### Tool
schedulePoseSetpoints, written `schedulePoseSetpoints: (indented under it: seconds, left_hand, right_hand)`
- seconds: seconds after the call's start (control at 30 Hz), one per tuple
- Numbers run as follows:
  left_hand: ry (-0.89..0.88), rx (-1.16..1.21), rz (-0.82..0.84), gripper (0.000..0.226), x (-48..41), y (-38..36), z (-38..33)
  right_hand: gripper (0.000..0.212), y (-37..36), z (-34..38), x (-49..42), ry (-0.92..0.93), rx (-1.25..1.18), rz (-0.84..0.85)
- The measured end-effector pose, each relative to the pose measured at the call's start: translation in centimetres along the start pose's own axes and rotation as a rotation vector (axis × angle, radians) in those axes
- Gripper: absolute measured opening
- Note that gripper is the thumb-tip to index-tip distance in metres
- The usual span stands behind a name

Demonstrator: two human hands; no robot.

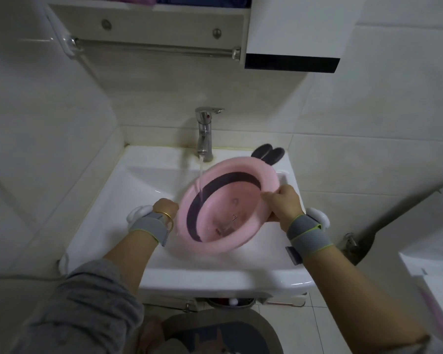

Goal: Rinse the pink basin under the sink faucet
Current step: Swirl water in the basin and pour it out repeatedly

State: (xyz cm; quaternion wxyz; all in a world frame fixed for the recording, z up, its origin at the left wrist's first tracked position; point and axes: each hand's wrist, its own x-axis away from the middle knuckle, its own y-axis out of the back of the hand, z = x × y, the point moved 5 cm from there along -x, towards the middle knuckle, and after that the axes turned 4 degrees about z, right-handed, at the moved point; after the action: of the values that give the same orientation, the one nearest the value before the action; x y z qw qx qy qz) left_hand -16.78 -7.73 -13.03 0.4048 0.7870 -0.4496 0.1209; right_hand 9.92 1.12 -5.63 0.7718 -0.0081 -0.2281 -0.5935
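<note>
Pink, round plastic basin [223, 208] with a dark grey band inside hangs tilted over the white ceramic sink [118, 195], its opening turned toward the person. Right hand [283, 205] is closed on the basin's right rim, fingers curled over the edge. Left hand [165, 206] grips the left rim, its fingers hidden behind the basin. Water from the chrome faucet [205, 134] strikes the inner wall. Open sink floor lies to the left.

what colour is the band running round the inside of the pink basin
Dark grey, nearly black, ringing the inner wall of the round pink plastic basin; the head view shows it.
</note>
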Motion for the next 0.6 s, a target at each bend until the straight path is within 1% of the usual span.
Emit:
schedulePoseSetpoints:
  seconds: [0.03, 0.13, 0.2, 0.23, 0.3, 0.43, 0.5, 0.6]
  left_hand:
    - [0.008, 0.017, -0.01, 0.042, 0.0, 0.4, 0.3]
    - [0.047, 0.139, -0.002, 0.041, 0.1, 1.2, 1.4]
    - [0.064, 0.238, 0.011, 0.042, 0.2, 1.4, 1.9]
    - [0.075, 0.324, -0.018, 0.043, 0.1, 1.7, 2.1]
    - [0.079, 0.433, -0.041, 0.037, 0.3, 2.1, 2.2]
    - [0.051, 0.549, -0.095, 0.044, 0.0, 3.1, 1.8]
    - [0.034, 0.553, -0.123, 0.042, -0.2, 3.6, 1.7]
    - [0.016, 0.53, -0.155, 0.045, -0.1, 4.2, 1.2]
  right_hand:
    - [0.021, 0.0, -0.7, -0.2, -0.049, -0.075, 0.008]
    - [0.041, 0.0, -2.7, -0.9, -0.175, -0.223, 0.016]
    - [0.048, 0.0, -3.9, -1.2, -0.226, -0.281, 0.016]
    - [0.051, -0.1, -4.4, -1.3, -0.245, -0.307, 0.017]
    - [0.056, -0.2, -5.1, -1.4, -0.276, -0.334, 0.013]
    - [0.052, -0.8, -5.6, -0.9, -0.343, -0.351, 0.025]
    - [0.046, -1.3, -5.8, -0.4, -0.384, -0.371, 0.052]
    - [0.042, -2.1, -6.6, -0.1, -0.451, -0.415, 0.097]
